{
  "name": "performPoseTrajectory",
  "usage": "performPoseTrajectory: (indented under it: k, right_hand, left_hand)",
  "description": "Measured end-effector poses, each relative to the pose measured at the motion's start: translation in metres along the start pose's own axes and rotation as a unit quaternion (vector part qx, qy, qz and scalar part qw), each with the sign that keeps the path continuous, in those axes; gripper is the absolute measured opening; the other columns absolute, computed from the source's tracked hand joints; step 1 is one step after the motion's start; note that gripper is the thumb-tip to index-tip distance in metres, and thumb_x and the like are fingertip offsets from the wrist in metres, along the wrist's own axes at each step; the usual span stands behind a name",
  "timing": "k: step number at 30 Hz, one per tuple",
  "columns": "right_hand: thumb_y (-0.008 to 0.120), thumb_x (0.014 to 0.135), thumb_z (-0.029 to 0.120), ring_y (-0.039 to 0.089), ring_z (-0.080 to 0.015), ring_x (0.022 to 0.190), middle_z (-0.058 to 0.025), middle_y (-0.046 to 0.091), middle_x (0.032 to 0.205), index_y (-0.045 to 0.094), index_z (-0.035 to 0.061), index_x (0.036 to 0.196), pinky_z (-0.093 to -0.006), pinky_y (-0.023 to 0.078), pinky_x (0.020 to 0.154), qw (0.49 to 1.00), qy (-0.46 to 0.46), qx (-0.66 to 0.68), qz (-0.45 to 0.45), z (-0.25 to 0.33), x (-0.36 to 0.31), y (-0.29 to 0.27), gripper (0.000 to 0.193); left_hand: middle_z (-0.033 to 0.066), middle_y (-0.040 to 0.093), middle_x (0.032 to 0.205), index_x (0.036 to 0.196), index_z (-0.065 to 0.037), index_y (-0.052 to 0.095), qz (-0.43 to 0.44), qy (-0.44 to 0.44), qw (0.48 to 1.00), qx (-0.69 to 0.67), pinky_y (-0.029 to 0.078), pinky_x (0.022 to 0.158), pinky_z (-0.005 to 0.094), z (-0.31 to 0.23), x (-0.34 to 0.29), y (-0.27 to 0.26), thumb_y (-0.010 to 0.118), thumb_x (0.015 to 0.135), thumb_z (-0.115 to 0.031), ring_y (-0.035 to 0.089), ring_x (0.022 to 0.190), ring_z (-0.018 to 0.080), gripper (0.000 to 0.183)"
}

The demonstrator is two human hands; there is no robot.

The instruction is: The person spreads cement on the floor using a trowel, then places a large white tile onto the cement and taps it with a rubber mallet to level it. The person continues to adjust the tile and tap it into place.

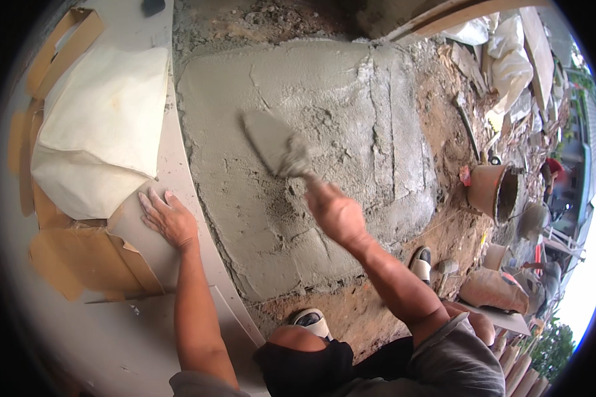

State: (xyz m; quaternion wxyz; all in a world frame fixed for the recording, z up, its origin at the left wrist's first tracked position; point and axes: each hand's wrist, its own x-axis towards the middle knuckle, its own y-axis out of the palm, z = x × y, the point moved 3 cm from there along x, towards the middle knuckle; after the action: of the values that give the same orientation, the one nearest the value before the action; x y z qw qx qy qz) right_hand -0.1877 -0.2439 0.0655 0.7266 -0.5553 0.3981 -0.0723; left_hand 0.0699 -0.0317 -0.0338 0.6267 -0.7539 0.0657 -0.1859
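Note:
My right hand [338,215] is closed round the handle of a trowel [269,137]. The trowel's blade, coated in grey mortar, lies on or just over a wide patch of wet cement [225,86]; I cannot tell if it touches. Smooth stretches show at the patch's left and far side, with rough lumps and ridges around the blade and to its right. My left hand [170,218] is spread flat on a pale grey board [179,172] along the patch's left edge, its fingers apart and holding nothing. A white sheet [106,132] lies just beyond its fingertips.
Brown cardboard [89,261] lies at the left. Bare dirt [338,304] borders the cement on the near side, where my sandalled feet are. On the right stand a mortar-smeared bucket [487,188] and a sack [493,289]. White bags [510,63] and planks are heaped at the far right.

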Motion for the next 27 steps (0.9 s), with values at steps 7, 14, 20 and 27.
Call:
performPoseTrajectory:
  k: [7, 14, 20, 27]
  right_hand:
    - [0.040, 0.103, 0.037, 0.050, -0.0068, 0.049, -0.0140, 0.065, 0.086, 0.044, 0.0252, 0.142, -0.0197, 0.040, 0.034, 0.970, 0.137, 0.189, -0.072, -0.051, -0.044, 0.027, 0.041]
    - [0.042, 0.102, 0.036, 0.068, -0.0191, 0.073, -0.0160, 0.068, 0.097, 0.050, 0.0092, 0.133, -0.0278, 0.055, 0.049, 0.990, -0.050, 0.090, -0.099, -0.145, -0.102, 0.028, 0.042]
    - [0.042, 0.102, 0.035, 0.062, -0.0158, 0.064, -0.0173, 0.063, 0.100, 0.047, 0.0118, 0.135, -0.0287, 0.051, 0.044, 0.986, -0.074, 0.117, -0.090, -0.127, -0.116, -0.001, 0.040]
    - [0.047, 0.098, 0.037, 0.065, -0.0328, 0.074, -0.0158, 0.062, 0.090, 0.051, 0.0051, 0.102, -0.0467, 0.053, 0.067, 0.990, 0.006, 0.140, -0.035, -0.203, -0.217, -0.018, 0.032]
  left_hand:
    - [0.0192, 0.033, 0.149, 0.139, -0.005, 0.040, -0.012, 0.012, 1.000, -0.005, 0.021, 0.113, 0.0556, 0.003, 0.000, 0.003, 0.039, 0.101, -0.037, 0.030, 0.140, 0.0329, 0.050]
    - [0.0195, 0.033, 0.150, 0.140, -0.005, 0.039, -0.013, 0.014, 1.000, -0.009, 0.021, 0.113, 0.0545, -0.001, 0.003, -0.001, 0.037, 0.101, -0.040, 0.030, 0.139, 0.0336, 0.053]
    - [0.0230, 0.033, 0.149, 0.140, -0.003, 0.039, -0.021, 0.006, 1.000, -0.014, 0.024, 0.113, 0.0522, 0.032, -0.001, 0.026, 0.037, 0.101, -0.044, 0.033, 0.137, 0.0374, 0.057]
    - [0.0297, 0.039, 0.143, 0.142, 0.007, 0.033, 0.002, -0.052, 0.988, -0.147, 0.032, 0.111, 0.0455, 0.080, 0.065, 0.055, 0.047, 0.096, -0.052, 0.038, 0.133, 0.0427, 0.076]
